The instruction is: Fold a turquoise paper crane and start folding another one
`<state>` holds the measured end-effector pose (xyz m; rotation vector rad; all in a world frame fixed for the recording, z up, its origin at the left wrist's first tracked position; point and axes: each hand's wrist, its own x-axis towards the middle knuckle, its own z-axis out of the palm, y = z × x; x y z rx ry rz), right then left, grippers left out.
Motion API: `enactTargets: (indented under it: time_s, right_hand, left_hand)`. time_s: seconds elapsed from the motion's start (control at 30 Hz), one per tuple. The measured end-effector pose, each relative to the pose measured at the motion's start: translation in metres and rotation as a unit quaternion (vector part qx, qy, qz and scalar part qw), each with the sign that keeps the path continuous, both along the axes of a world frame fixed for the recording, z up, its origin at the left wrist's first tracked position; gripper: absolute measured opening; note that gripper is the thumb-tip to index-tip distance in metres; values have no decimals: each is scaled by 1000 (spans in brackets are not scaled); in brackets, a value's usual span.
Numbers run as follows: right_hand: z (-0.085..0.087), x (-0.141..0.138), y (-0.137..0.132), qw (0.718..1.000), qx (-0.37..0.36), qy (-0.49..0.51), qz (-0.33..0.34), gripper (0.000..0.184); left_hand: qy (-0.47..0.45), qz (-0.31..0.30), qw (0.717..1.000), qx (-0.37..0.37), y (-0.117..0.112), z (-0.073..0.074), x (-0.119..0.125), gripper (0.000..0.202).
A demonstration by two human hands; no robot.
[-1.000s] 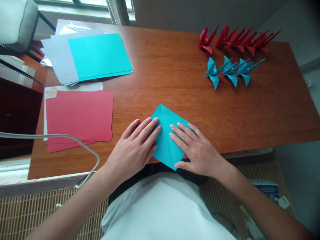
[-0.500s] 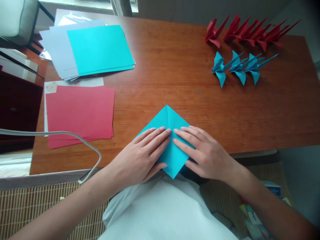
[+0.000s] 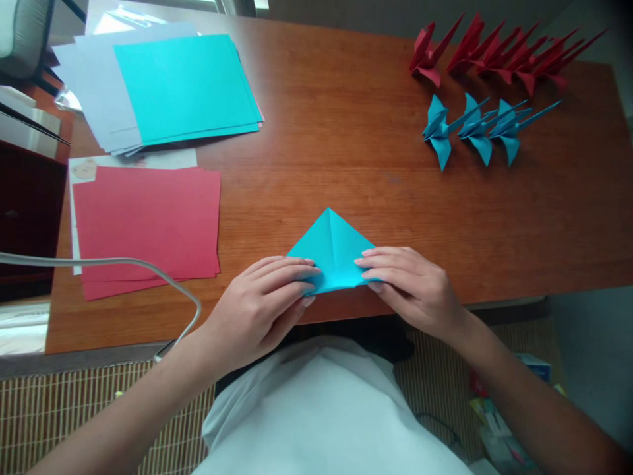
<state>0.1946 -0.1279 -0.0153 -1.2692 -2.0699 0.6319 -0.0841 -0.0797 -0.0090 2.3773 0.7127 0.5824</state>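
Observation:
A blue sheet of paper [image 3: 332,254] lies near the table's front edge, folded into a triangle whose tip points away from me. One crease runs down its middle, and its folded edge faces my body. My left hand [image 3: 270,297] grips the left corner, fingers on top and thumb at the near edge. On the opposite corner, my right hand [image 3: 413,284] pinches the paper the same way. Both outer corners are hidden under my fingers.
Red paper cranes [image 3: 494,56] and blue paper cranes [image 3: 440,132] stand in rows at the back right. Blue sheets [image 3: 188,89] lie on white paper at the back left, with red sheets [image 3: 148,224] nearer. A white cable [image 3: 163,277] crosses the left front.
The blue paper has gone from an opened diamond to a triangle, its near point folded out of sight. My hands have moved apart to its two side corners.

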Motion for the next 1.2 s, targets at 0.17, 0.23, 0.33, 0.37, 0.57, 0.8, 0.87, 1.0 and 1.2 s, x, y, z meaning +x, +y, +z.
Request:
enactTargets:
  time_s: [0.17,0.23,0.33,0.37,0.57,0.8,0.87,1.0,1.2]
  right_hand:
    - [1,-7,11,994,-21,45,-101,14]
    - [0,-10,13,992,-22,24,-120,12]
    - [-1,-16,14,987,-35,-12,-157,16]
    - [-1,-17,14,984,-38,-23,-172,22]
    - [-3,-25,17,978,-26,-76,-192,27]
    - [-2,-30,20,973,-26,-99,-205,30]
    - [-1,-30,19,972,-27,-104,-207,31]
    - [0,-29,18,971,-21,-112,-210,33]
    - [4,-25,27,976,-13,-126,-174,23]
  left_hand:
    - [-44,103,993,-42,3,5,9,8]
    - [-24,145,988,-47,3,5,13,6]
    - [12,200,978,-50,2,1,17,14]
    - [18,213,976,-49,1,-1,18,20]
    - [67,220,971,65,-8,4,26,46]
    - [181,99,968,143,-39,26,47,58]
    - [203,98,965,132,-43,21,53,61]
    - [222,113,962,110,-40,8,59,66]
    - [219,97,965,104,-33,2,58,67]
